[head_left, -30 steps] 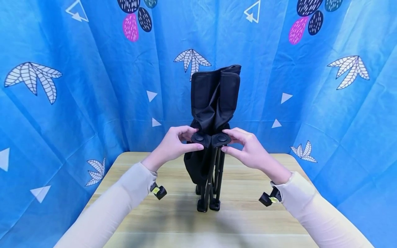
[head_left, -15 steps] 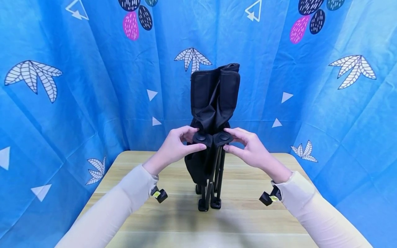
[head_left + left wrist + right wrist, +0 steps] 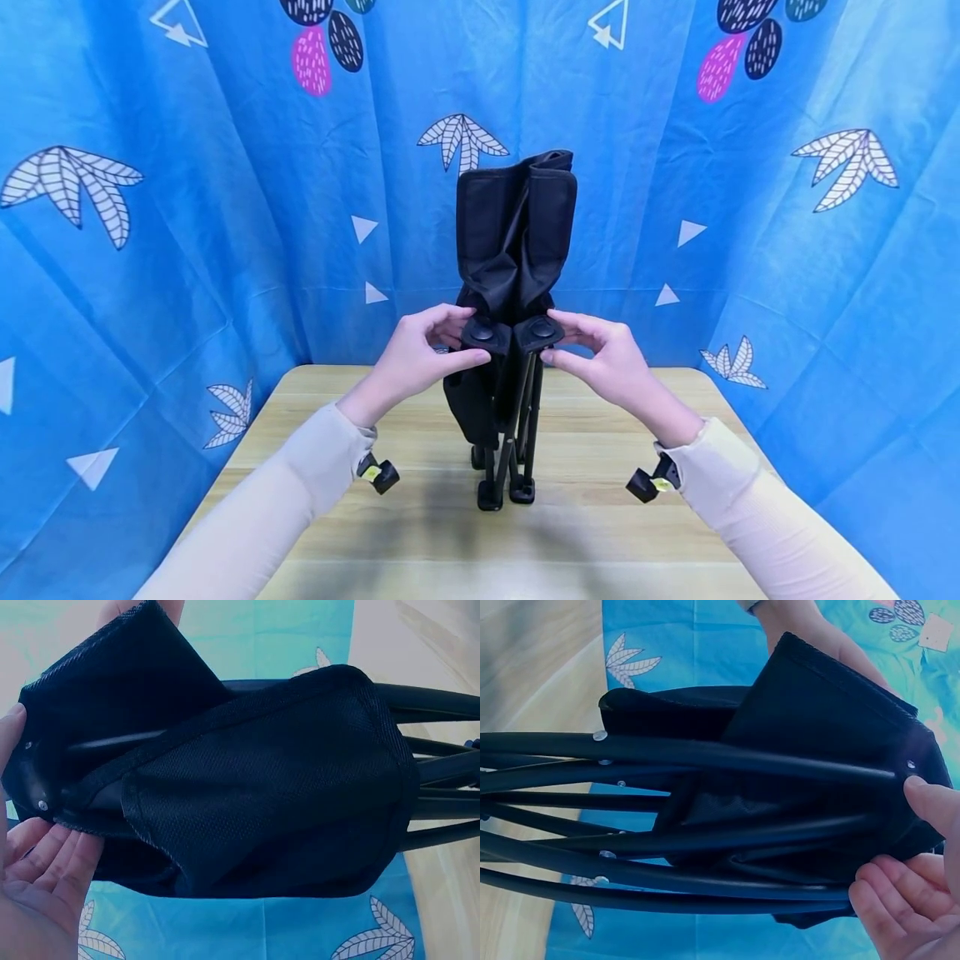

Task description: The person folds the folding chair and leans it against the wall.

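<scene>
A black folding chair (image 3: 515,225) stands upright and folded on the table, its cloth back rising at the top and its feet on the wood. My left hand (image 3: 420,350) grips the left front seat corner (image 3: 483,334), thumb in front and fingers behind. On the other side, my right hand (image 3: 603,354) holds the right front corner (image 3: 538,332) in the same way. The two corners sit close together. In the left wrist view the seat cloth (image 3: 262,787) hangs in folds. Thin black tube legs (image 3: 667,847) with shiny rivets bunch together in the right wrist view.
The light wooden table (image 3: 637,533) has rounded back corners. A blue patterned curtain (image 3: 360,167) surrounds it at the back and sides. Small black wrist cameras (image 3: 384,477) are strapped at both cuffs.
My right hand has shifted slightly right and the two seat corners stand a little further apart. Both hands keep hold of the chair, and the view has drifted slightly.
</scene>
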`<state>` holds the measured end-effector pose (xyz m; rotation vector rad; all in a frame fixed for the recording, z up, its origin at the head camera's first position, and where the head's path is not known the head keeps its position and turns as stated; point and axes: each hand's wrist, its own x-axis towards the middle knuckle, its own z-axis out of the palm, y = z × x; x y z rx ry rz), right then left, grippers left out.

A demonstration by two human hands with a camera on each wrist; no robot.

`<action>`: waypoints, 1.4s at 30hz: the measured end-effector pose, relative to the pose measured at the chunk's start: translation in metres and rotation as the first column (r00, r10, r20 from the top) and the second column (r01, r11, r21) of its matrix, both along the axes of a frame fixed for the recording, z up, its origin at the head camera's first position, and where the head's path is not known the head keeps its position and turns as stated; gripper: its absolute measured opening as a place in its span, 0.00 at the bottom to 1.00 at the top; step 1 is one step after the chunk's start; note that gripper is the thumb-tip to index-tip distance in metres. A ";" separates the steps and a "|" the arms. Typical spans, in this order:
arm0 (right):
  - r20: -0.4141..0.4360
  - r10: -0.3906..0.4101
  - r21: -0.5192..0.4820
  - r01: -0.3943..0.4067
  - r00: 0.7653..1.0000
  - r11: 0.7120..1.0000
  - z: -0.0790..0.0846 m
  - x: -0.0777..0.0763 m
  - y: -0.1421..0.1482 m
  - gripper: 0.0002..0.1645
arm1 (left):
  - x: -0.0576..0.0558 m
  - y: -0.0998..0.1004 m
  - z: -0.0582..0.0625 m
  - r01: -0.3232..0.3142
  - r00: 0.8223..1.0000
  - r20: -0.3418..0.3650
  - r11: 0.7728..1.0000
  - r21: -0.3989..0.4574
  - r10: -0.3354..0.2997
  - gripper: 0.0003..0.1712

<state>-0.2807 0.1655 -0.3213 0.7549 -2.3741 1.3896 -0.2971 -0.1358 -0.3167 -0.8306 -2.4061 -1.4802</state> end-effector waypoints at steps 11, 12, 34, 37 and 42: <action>-0.019 0.007 -0.029 -0.008 1.000 1.000 -0.003 -0.001 0.004 0.34 | 0.000 -0.014 -0.004 -0.001 1.000 -0.030 1.000 0.011 0.001 0.30; -0.021 0.006 -0.028 -0.007 1.000 1.000 -0.003 -0.001 0.004 0.34 | 0.000 -0.016 -0.005 0.000 0.999 -0.035 1.000 0.012 0.001 0.30; 0.044 -0.108 0.018 0.107 0.993 0.994 -0.027 -0.001 0.024 0.26 | 0.001 -0.044 -0.028 -0.053 0.998 -0.042 0.998 -0.040 0.052 0.29; 0.061 -0.114 0.017 0.113 0.992 0.993 -0.033 -0.002 0.026 0.26 | 0.001 -0.046 -0.034 -0.057 0.998 -0.021 0.997 -0.049 0.056 0.29; 0.073 -0.128 0.019 0.127 0.989 0.992 -0.043 -0.004 0.029 0.26 | 0.000 -0.050 -0.045 -0.063 0.998 0.000 0.996 -0.064 0.063 0.29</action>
